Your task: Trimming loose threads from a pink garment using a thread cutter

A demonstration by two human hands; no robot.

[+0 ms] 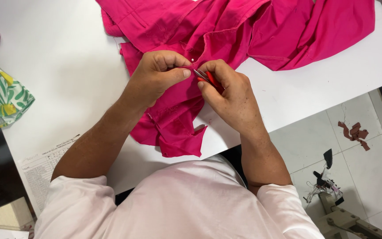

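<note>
Both hands are working tight together just above the centre of the frame. The left hand (158,73) is closed in a pinch on a fold of the bright pink garment (226,31), thumb pressed against the curled fingers, holding the cloth taut. A small white pin head (193,60) shows right beside that pinch. The right hand (228,95) is closed around a small red-handled tool (208,79), its thin metal tip aimed at the pinched edge, touching or almost touching the cloth; whether it is a thread snip or a seam ripper is too small to tell.

The pink garment spreads from the top centre of the frame across to the upper right and hangs down over the near edge of the white table (67,57), with a loose corner drooping at the middle of the frame. By the look of it, this is the picking or trimming stage at a seam, mid-stroke. The next move would call for a steady tip, kept clear of the left thumb and of the pin, with the fold held just as taut.

At the left edge lies a green leaf-print fabric (1,95), well apart from the hands. A printed sheet (43,170) pokes out at the lower left. Reddish scraps (354,132) lie on the tiled floor at the right.
</note>
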